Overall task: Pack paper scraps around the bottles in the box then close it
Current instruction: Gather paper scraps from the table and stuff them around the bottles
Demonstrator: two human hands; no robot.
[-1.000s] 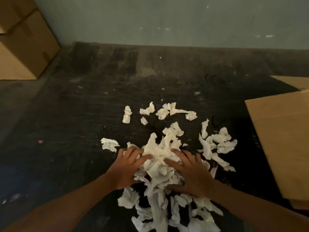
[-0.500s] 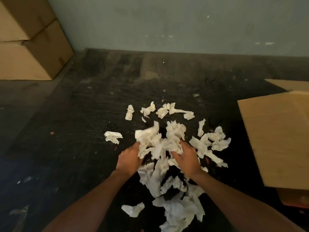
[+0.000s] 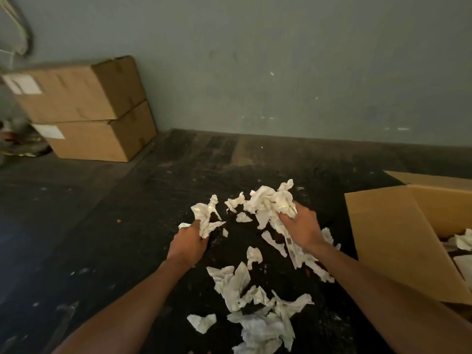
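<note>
My left hand (image 3: 187, 245) grips a small wad of white paper scraps (image 3: 205, 218) lifted off the dark floor. A larger bunch of scraps (image 3: 270, 203) is clutched in my right hand (image 3: 302, 228), with strips trailing down from it. More loose scraps (image 3: 258, 312) lie on the floor below both hands. At the right edge stands the open cardboard box (image 3: 398, 241), its near flap up; some white paper (image 3: 463, 241) shows inside. No bottles are visible from here.
Two closed cardboard boxes (image 3: 86, 111) are stacked against the grey-green wall at the back left. The dark, scuffed floor (image 3: 89, 226) spreads between them and the scraps.
Both hands have gathered scraps from the pile, lifted them off the floor and moved apart and to the right. The view has tilted up, showing more of the open box.
</note>
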